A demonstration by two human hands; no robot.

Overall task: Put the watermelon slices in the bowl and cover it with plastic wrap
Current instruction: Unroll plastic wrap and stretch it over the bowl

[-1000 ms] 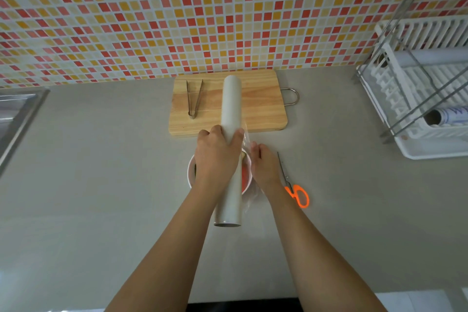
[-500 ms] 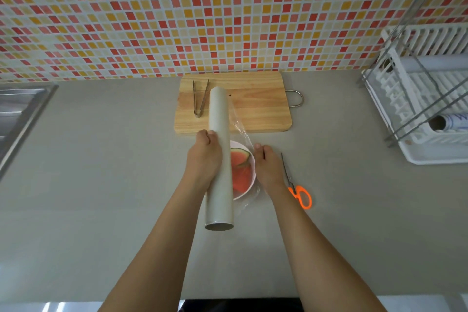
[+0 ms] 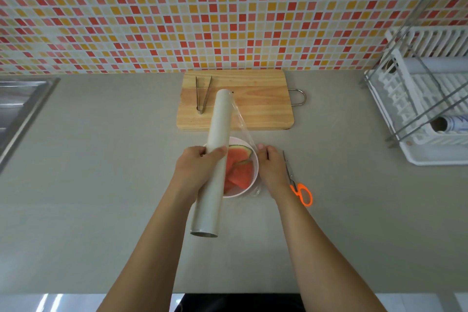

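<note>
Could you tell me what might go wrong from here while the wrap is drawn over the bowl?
The film, stretched between the roll in the left hand and the right hand at the rim, may bunch rather than span the bowl. Pulling the roll could also drag the bowl. The scissors lie close beside the right hand and might get knocked.

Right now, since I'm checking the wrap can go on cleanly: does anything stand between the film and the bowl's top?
Nothing visible does. The film runs from the roll in the left hand to the right hand at the bowl rim, over the watermelon slices. Scissors and tongs lie aside.
</note>
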